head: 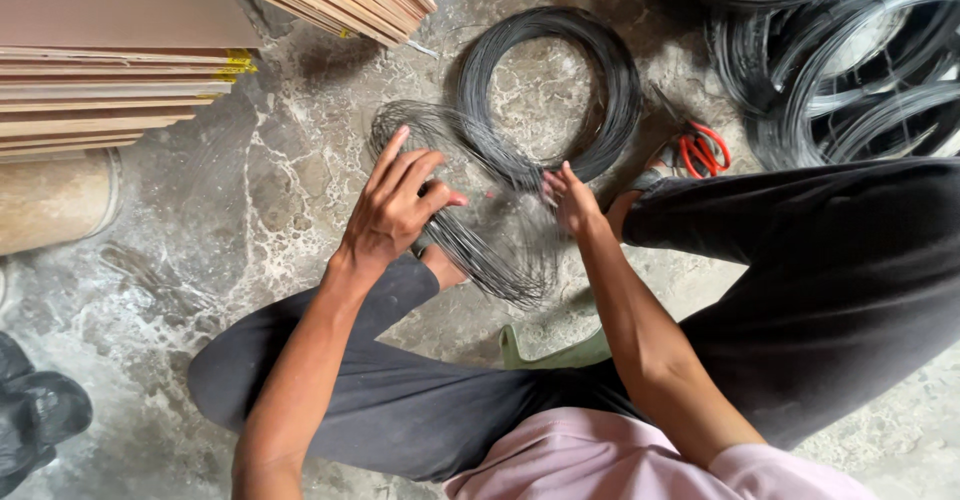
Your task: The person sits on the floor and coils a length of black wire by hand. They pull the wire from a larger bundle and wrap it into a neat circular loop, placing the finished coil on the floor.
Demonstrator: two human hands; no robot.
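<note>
Over at the left, stacked plywood sheets (110, 70) rest on the stained concrete floor (260, 200). Next, the left hand (395, 210) has its grip clamped on a thin wire bundle (470, 245), blurred, fingers curled round the strands just above the floor. Beside it, the right hand (572, 200) pinches the same strands. Behind them lies a dark wire coil (550, 95), then red-handled cutters (703, 150), and larger coils (850, 50) at far right.

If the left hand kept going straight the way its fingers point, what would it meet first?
The left hand points up and slightly right, away from the body. It would likely first meet the thin wire loop just past its fingertips, then the thicker dark wire coil on the floor; depth is unclear.
</note>
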